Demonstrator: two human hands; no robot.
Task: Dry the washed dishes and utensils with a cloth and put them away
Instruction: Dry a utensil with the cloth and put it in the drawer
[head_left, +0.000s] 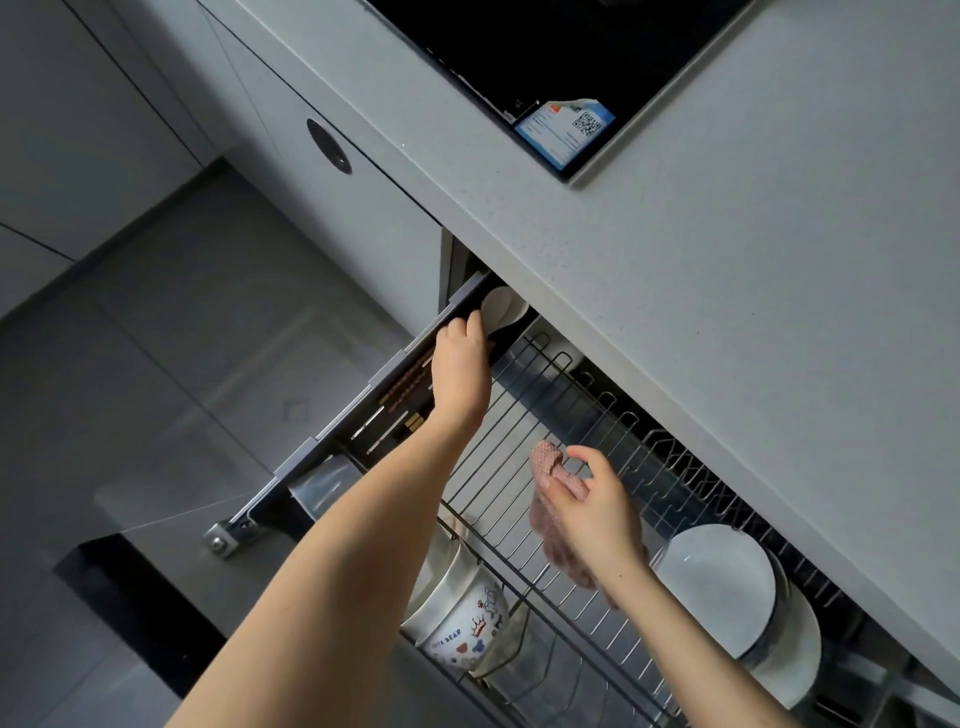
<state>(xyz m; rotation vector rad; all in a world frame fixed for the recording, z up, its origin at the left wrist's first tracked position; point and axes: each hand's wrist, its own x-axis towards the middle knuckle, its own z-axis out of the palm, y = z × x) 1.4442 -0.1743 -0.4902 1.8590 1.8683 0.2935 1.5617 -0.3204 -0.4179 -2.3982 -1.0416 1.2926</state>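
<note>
Pale grey speckled stone makes up the countertop (727, 260) running across the upper right of your view, with a black glass hob (545, 62) set into it and a blue-and-white card bearing a QR code (563, 132) lying at the hob's near corner; below the counter a pulled-out wire rack drawer (524, 415) stands open over a dim grey tiled floor (156, 364), and grey cabinet fronts with a round recessed pull (328, 146) run off to the upper left; in the rack, white plates (727, 587) stand on edge at the right, and a white mug printed with little bears (462, 618) lies tilted at the near rail; your left hand (460, 364) reaches far forward, arm straight, its fingers curled round a small white bowl (501, 309) at the drawer's far corner, just under the counter's edge; your right hand (592, 506) hangs over the rack's middle, pinching a pink waffle cloth (553, 478) between thumb and fingers, the cloth drooping beneath your palm.
</note>
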